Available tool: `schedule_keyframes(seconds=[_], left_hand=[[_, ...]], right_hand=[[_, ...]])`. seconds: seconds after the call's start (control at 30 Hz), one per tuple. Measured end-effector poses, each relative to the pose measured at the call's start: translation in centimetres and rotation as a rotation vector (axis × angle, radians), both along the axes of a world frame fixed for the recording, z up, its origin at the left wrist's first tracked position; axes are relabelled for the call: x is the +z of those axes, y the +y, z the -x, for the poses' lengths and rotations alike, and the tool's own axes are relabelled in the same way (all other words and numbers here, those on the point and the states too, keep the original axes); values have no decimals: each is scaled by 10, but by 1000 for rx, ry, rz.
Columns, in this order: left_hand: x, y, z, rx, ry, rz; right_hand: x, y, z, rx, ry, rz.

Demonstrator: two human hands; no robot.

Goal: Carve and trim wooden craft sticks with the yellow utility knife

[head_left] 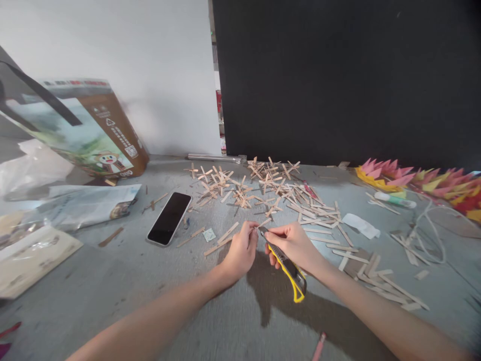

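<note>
A yellow and black utility knife (288, 268) is gripped in my right hand (296, 245), its handle slanting down toward me and its front end close to my left fingers. My left hand (242, 250) is closed, with finger and thumb pinching a small wooden stick (264, 222). The stick's tip points up and right between the two hands, just by the knife's front. The blade itself is too small to make out. Just beyond my hands lies a heap of wooden sticks joined into star shapes (221, 180).
Loose flat sticks (319, 215) spread to the right, near a white cable (424, 225), a glue stick (394, 200) and folded paper flowers (394, 175). A phone (170, 219) lies left, with a printed bag (108, 130) and plastic packets (86, 203) beyond. A dark panel (338, 80) stands behind.
</note>
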State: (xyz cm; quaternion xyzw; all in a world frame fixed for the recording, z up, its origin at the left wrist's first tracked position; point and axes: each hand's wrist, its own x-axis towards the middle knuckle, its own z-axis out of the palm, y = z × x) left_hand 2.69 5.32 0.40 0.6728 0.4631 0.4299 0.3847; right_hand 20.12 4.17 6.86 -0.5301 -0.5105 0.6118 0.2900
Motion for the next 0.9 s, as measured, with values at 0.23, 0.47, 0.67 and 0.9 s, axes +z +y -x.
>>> schedule_keyframes(seconds=[0.23,0.47,0.67,0.9], left_hand=[[-7,6,0,11,-176,75],[-5,8,0,16,-255,112],[-5,7,-1,-6,-301,142],[-2,4,-1,-75,-329,182]], right_hand=[[4,-3,1,19,-39,-86],[1,-7,9,-8,-106,-227],[0,-8,10,-13,-112,-250],[-4,-8,9,-16,-102,-242]])
